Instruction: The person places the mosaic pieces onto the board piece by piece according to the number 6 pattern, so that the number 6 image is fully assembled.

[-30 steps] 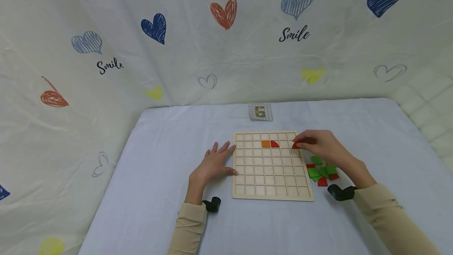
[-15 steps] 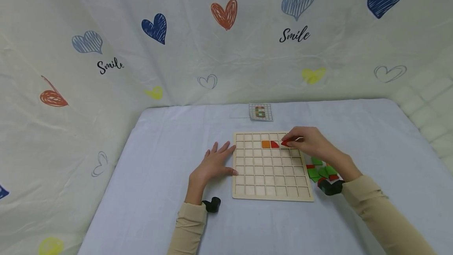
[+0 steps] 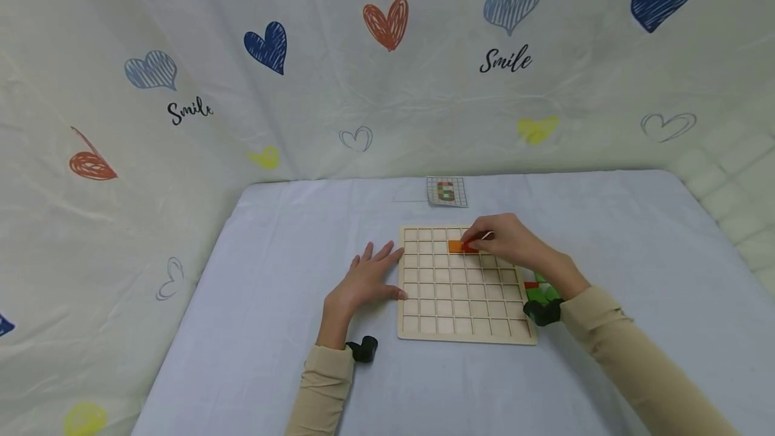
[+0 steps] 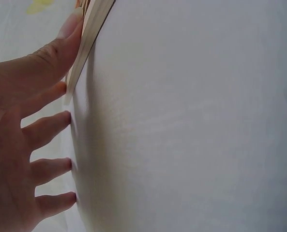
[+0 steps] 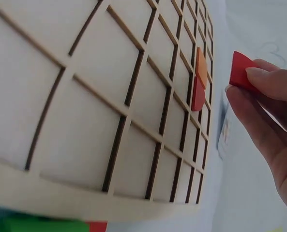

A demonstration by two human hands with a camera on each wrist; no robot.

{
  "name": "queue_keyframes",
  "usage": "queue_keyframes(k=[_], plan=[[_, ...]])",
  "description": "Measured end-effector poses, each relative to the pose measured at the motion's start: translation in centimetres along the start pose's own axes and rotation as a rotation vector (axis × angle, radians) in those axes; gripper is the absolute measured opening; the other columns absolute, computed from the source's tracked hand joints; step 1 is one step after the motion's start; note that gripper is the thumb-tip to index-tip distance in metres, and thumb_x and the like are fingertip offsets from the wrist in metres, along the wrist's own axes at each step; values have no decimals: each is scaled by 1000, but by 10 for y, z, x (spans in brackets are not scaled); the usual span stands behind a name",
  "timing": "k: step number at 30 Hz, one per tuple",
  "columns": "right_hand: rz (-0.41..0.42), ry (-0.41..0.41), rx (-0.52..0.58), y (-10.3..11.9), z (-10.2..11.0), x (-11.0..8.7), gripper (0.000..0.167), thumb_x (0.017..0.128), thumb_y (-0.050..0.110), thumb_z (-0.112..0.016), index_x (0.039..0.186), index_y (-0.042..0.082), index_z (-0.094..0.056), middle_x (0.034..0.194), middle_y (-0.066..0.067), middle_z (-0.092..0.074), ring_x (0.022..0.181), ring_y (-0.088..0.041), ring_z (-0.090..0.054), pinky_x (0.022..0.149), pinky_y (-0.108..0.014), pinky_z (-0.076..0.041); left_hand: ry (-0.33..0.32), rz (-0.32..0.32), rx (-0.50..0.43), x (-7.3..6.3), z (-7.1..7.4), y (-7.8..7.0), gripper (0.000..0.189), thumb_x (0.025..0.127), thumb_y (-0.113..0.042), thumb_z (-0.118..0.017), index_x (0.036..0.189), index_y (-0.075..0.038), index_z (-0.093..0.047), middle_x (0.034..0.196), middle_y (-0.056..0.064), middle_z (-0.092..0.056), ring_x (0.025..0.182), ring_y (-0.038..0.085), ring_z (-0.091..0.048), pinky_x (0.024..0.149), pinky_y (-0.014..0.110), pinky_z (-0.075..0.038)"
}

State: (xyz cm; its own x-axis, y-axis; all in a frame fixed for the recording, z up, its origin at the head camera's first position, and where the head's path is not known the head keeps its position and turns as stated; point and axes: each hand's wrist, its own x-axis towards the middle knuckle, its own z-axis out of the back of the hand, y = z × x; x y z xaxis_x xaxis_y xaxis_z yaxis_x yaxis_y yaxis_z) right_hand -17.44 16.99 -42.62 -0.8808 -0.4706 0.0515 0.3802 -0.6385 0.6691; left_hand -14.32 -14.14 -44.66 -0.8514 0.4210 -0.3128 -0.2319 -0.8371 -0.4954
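A wooden grid board (image 3: 451, 325) lies on the white-covered table. My left hand (image 3: 361, 284) rests at its left edge with fingers spread; the thumb touches the edge in the left wrist view. Between thumb and fingers, my right hand (image 3: 511, 241) pinches a red tile (image 5: 241, 71) with one curved side, held above the board's upper rows. An orange square tile (image 3: 454, 246) sits in a cell near the top. Beside it lies a red quarter-round tile (image 5: 198, 95), partly hidden by the right hand in the head view.
A loose pile of green tiles (image 3: 535, 295) and red ones lies at the board's right edge, partly behind the right wrist. A small card (image 3: 447, 192) printed with a grid and coloured pattern lies beyond the board. A heart-patterned cloth (image 3: 303, 120) hangs behind the table.
My right hand has carried the red tile leftward, from the board's right edge to near the orange tile. The left hand stays in place.
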Motion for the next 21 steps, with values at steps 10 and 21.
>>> queue_keyframes(k=[10,21], plan=[[26,49,-17,7,-11,21,13,94,3,-71,103,5,-81,102,-7,-78,98,-30,-72,84,-43,-61,-15,-28,-9,1,-1,2,90,86,-40,-82,162,-21,-37,171,4,-23,159,43,-6,126,64,-11],[43,71,-42,11,-22,34,13,93,1,-71,102,2,-80,100,-11,-78,91,-28,-71,78,-41,-60,-10,-9,-7,1,-1,2,90,86,-41,-82,162,-22,-37,171,3,-23,159,43,-5,126,64,-11]])
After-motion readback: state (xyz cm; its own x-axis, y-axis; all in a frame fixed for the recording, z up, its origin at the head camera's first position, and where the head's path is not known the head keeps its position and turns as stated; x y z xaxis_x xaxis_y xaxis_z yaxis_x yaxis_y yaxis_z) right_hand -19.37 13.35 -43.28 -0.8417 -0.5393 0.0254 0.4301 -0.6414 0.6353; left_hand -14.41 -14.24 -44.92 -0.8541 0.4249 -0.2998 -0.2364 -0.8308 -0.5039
